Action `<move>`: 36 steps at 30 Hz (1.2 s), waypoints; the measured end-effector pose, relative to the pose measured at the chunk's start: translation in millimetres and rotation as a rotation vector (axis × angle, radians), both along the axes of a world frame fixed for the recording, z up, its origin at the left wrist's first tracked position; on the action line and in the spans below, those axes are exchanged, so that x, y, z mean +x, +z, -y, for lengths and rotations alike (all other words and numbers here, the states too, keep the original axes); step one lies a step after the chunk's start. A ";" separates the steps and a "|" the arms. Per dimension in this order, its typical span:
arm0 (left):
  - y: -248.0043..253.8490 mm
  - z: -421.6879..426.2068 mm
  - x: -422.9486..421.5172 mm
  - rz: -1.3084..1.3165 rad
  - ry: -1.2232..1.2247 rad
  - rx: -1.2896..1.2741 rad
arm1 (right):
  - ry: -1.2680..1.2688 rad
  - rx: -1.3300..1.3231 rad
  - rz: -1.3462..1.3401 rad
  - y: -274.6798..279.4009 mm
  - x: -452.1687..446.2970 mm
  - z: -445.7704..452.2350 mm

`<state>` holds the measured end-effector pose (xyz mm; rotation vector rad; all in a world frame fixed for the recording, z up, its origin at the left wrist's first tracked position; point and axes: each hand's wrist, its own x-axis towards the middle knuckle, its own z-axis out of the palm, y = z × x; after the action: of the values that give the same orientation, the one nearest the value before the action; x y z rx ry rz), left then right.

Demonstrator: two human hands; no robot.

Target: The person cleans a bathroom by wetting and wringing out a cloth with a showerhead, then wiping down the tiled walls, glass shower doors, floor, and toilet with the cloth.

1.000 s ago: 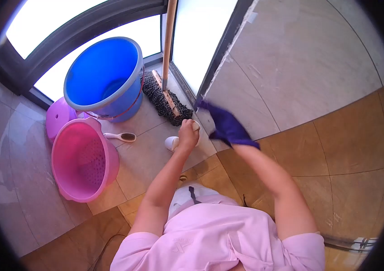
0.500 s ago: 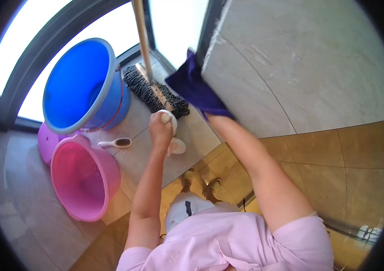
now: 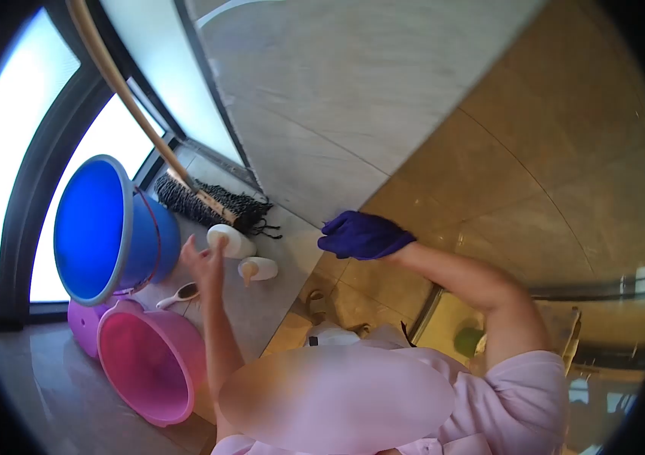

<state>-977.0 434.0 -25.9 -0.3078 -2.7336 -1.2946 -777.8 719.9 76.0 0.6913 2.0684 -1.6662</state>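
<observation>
My left hand (image 3: 205,262) is open, its fingers spread beside a white bottle (image 3: 237,243) with a beige pump top. One finger is close to the pump; I cannot tell if it touches. A second white bottle (image 3: 265,267) with a beige top stands just to the right on the grey ledge. My right hand is wrapped in a purple cloth (image 3: 366,235) that covers it to the wrist. The hand looks closed and bunched in the cloth, held near the corner of the grey tiled wall. Its fingers are hidden.
A blue bucket (image 3: 157,243) and a pink basin (image 3: 186,341) lie tipped at the left, with a purple lid-like piece (image 3: 82,326) behind. A white-handled brush (image 3: 178,296) lies between. A black string mop (image 3: 212,205) leans in the corner by frosted glass (image 3: 178,83).
My left hand has come off the white bottle's pump and opened. My right hand has drawn the purple cloth back from the wall, now bunched rather than spread. The view has turned right.
</observation>
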 end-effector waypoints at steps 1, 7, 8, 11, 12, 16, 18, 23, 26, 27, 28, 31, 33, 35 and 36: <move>-1.9 15.1 -1.2 0.074 0.032 0.085 | -0.038 -0.220 -0.117 16.1 14.2 -18.0; 64.5 35.9 36.4 -0.032 0.149 0.092 | -0.101 0.641 -0.957 219.7 109.5 -135.9; 76.8 15.2 49.9 -0.047 0.082 0.160 | -0.154 0.888 -1.013 240.9 119.8 -155.1; 111.9 -70.6 99.2 -0.139 -0.151 0.308 | -0.289 1.436 -1.130 267.7 126.7 -197.9; 120.9 -99.2 114.3 -0.202 -0.251 0.315 | -0.305 1.539 -1.164 260.8 122.5 -205.3; 147.1 -199.3 157.2 -0.516 -0.396 0.257 | -0.225 1.581 -1.249 176.6 92.5 -214.9; 143.9 -234.7 159.5 -0.654 -0.329 0.212 | -0.129 1.427 -1.251 104.0 92.4 -208.0; 122.2 -281.2 141.8 -0.912 -0.081 0.173 | -0.044 0.576 -0.955 -92.3 167.0 -214.8; 124.2 -289.6 150.6 -0.860 -0.078 0.307 | -0.082 0.300 -0.490 -147.8 207.3 -224.9; 124.1 -290.6 150.0 -0.865 -0.084 0.287 | -0.033 0.459 -0.491 -151.5 211.4 -228.2; 123.7 -288.9 150.4 -0.871 -0.090 0.270 | 0.018 0.621 -0.490 -145.6 214.3 -229.2; 126.4 -292.7 151.5 -0.857 -0.128 0.363 | -0.025 0.841 -0.876 -102.5 188.4 -236.9; 116.6 -289.4 145.9 -0.923 -0.118 0.305 | -0.082 1.014 -1.063 -66.1 154.9 -245.3; 105.1 -277.5 145.7 -1.009 -0.229 0.249 | -0.149 1.144 -1.190 -53.2 122.1 -253.7; 89.7 -270.0 147.7 -1.048 -0.282 0.216 | -0.173 1.175 -1.228 -60.0 107.5 -255.1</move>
<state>-829.3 704.0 63.8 -1.0240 -1.6902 -1.0177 -670.2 975.0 16.0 -0.0073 4.0001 -0.7100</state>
